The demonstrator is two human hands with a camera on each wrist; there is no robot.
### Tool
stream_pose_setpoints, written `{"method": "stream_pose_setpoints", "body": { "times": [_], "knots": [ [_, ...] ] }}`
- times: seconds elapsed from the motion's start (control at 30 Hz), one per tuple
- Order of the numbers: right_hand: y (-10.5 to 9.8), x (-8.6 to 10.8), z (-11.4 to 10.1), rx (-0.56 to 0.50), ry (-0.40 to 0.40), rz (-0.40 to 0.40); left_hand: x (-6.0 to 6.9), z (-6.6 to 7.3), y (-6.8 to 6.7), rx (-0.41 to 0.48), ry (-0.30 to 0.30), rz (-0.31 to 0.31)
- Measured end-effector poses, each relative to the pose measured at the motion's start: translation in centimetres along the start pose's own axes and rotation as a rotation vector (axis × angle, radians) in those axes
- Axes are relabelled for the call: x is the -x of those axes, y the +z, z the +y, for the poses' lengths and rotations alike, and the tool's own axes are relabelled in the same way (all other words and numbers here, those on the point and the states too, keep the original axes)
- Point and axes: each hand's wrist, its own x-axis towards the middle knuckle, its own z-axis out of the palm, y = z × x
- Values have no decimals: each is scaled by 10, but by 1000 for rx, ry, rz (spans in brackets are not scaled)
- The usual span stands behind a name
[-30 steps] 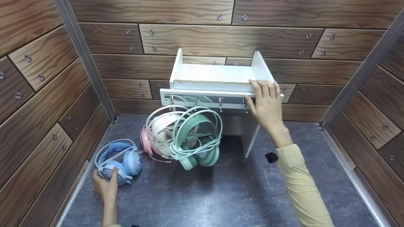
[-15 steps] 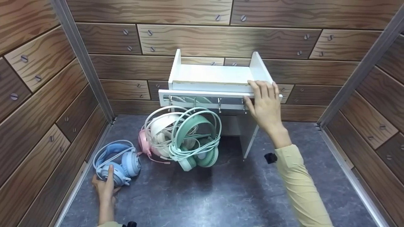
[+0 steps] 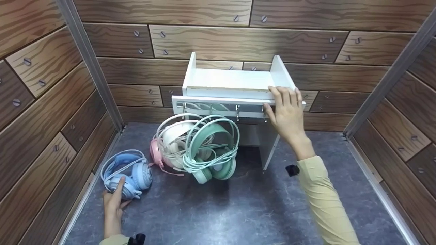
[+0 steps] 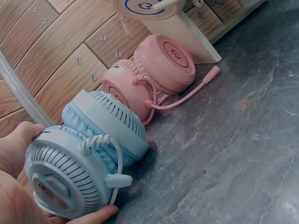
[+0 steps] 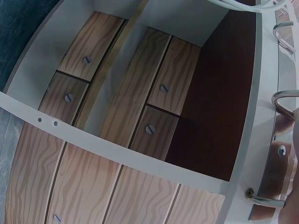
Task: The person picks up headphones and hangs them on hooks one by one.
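Observation:
A light blue headset (image 3: 127, 178) lies on the dark floor at the left. My left hand (image 3: 113, 206) holds its nearer ear cup, with the thumb on top; in the left wrist view, fingers (image 4: 96, 216) curl beneath the cup. At the right end of a white shelf rack (image 3: 235, 80), my right hand (image 3: 289, 117) grips the hook rail (image 3: 223, 100), fingers over the top and thumb on the front. Metal hooks (image 3: 237, 112) line this rail. A green headset (image 3: 218, 166), a white headset (image 3: 177, 132) and a pink headset (image 3: 156, 153) hang at its left half.
Wood-patterned walls (image 3: 245, 41) enclose the space on three sides. Grey marbled floor (image 3: 218, 217) spreads in front of the rack. In the right wrist view, the rack's side panel (image 5: 117, 156) and a bare hook (image 5: 285, 95) appear.
My left hand has shifted slightly on the blue ear cup, with fingers moving farther under it. The headset stays nearly in place. My right hand remains on the rail.

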Motion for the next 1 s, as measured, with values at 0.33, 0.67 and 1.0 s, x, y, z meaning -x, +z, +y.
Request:
{"method": "stream_pose_setpoints", "body": {
  "times": [0.33,0.67,1.0],
  "knots": [
    [1,0,1,4,-6,9,2,-10,-3,41,37,2],
    [1,1,1,-2,0,9,6,-15,-1,46,71,2],
    [1,1,1,0,-4,4,12,-26,1,-47,114,96]
  ]
}}
